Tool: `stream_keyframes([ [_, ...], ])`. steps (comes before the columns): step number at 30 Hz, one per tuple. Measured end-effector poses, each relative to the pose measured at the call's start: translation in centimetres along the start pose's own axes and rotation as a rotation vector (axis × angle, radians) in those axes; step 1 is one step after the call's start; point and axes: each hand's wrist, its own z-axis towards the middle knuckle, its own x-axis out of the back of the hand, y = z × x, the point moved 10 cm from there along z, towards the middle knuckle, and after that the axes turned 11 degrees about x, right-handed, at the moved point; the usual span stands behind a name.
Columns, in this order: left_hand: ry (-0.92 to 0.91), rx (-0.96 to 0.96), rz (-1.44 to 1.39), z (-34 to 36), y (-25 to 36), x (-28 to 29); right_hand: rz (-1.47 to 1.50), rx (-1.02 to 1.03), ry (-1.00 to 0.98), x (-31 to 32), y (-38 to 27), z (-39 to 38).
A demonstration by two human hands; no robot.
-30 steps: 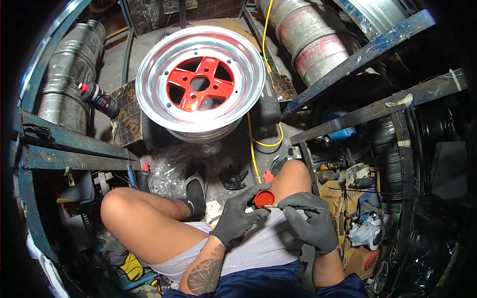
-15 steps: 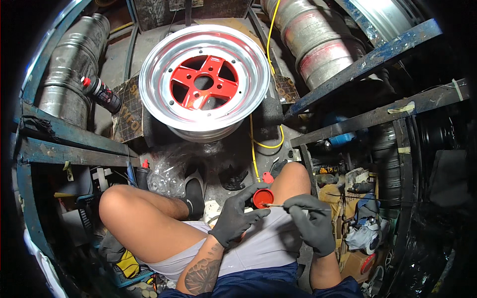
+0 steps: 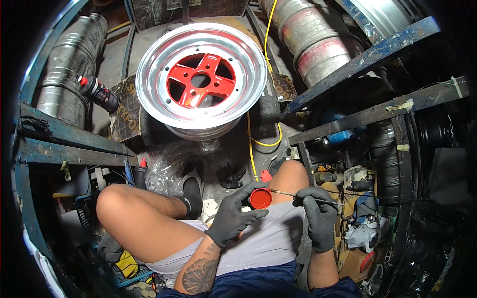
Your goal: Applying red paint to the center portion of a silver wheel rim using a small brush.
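Note:
Both my hands wear dark grey gloves. In my left hand (image 3: 232, 213) is a small round cup of red paint (image 3: 261, 198), held over my lap with the fingers curled round its side. My right hand (image 3: 318, 213) pinches a thin paintbrush (image 3: 288, 194) by its handle. The brush's tip points left and lies at the cup's upper right rim. Ahead of me a polished wheel rim (image 3: 201, 82) with a glossy red four-spoke centre rests face up on a support. Small dark bolts dot the ring round the spokes.
A dark spray can (image 3: 99, 93) with a red top leans at the left. Blue metal frames (image 3: 367, 62) flank me on both sides. A yellow hose (image 3: 252, 149) runs along the floor beyond my knees. Crumpled clear plastic (image 3: 164, 171) lies near my foot. Metal barrels (image 3: 318, 44) stand behind the right frame.
The brush has lifted from inside the cup to its upper right rim, and its handle now slopes down to the right. My left hand still holds the cup.

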Motion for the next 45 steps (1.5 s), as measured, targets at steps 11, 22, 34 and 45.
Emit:
stream_keyframes([
  [11,0.030,-0.031,0.066,0.2,-0.5,0.3,-0.136,0.104,-0.177,-2.7,-1.4,0.3],
  [22,0.062,-0.074,0.164,0.7,-1.1,0.6,-0.293,0.146,-0.271,-2.7,-2.4,1.2],
  [34,0.048,-0.068,0.175,0.6,-0.7,0.4,-0.228,0.240,-0.168,-3.0,-3.1,1.4],
  [45,0.044,-0.001,0.142,0.6,-0.9,0.4,-0.155,0.080,-0.160,-2.5,-1.7,0.9],
])
